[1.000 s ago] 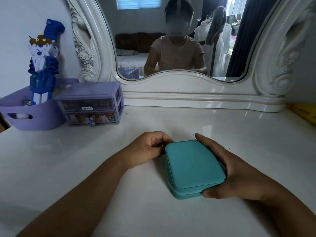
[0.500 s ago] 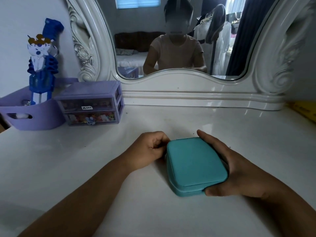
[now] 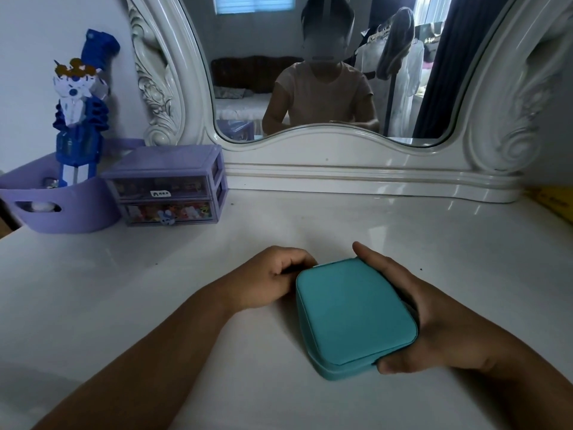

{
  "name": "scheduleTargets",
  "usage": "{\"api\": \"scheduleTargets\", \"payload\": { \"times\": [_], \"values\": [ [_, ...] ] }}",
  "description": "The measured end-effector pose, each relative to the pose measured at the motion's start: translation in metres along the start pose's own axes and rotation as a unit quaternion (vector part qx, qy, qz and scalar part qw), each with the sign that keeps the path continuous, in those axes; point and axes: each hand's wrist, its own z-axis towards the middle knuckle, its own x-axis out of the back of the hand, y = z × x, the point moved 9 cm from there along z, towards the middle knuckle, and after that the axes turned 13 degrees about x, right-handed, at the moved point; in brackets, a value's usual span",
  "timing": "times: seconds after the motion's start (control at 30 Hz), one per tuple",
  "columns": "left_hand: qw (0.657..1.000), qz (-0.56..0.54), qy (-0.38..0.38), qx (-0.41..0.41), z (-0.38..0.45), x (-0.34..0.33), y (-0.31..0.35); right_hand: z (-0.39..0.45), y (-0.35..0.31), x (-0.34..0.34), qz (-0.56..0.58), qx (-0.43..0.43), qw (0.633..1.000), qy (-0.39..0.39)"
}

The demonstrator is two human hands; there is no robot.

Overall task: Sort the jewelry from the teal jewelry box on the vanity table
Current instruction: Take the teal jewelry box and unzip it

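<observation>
- The teal jewelry box point(image 3: 353, 318) is lying closed on the white vanity table point(image 3: 155, 305), near the front and a little right of centre, turned at a slant
- The right hand point(image 3: 434, 321) is cupping the box's right side, thumb hooked under the near corner and fingers running along the far edge
- The left hand point(image 3: 269, 280) is sitting curled at the far left corner, seemingly pinching at the seam; whether it is holding a zipper pull I cannot tell
- Risk, as I am judging it: a hard tug is likely to skid or flip the box, spilling jewelry once it is opening
- Room is lying wide on the tabletop ahead and to the left; the purple drawer unit point(image 3: 169, 184) and purple basket point(image 3: 62, 206) are standing well apart at the back left, the mirror base point(image 3: 372, 181) farther behind
</observation>
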Motion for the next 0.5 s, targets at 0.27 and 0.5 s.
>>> {"api": "scheduleTargets", "payload": {
  "times": [0.27,0.5],
  "values": [
    [1.000,-0.007,0.010,0.002,0.000,0.009,-0.004,-0.001,0.000,0.008,0.006,-0.013,0.999,0.037],
    [0.982,0.122,0.140,-0.026,-0.003,0.027,0.006,0.002,0.010,0.020,-0.016,-0.032,0.994,0.104]
  ]
}}
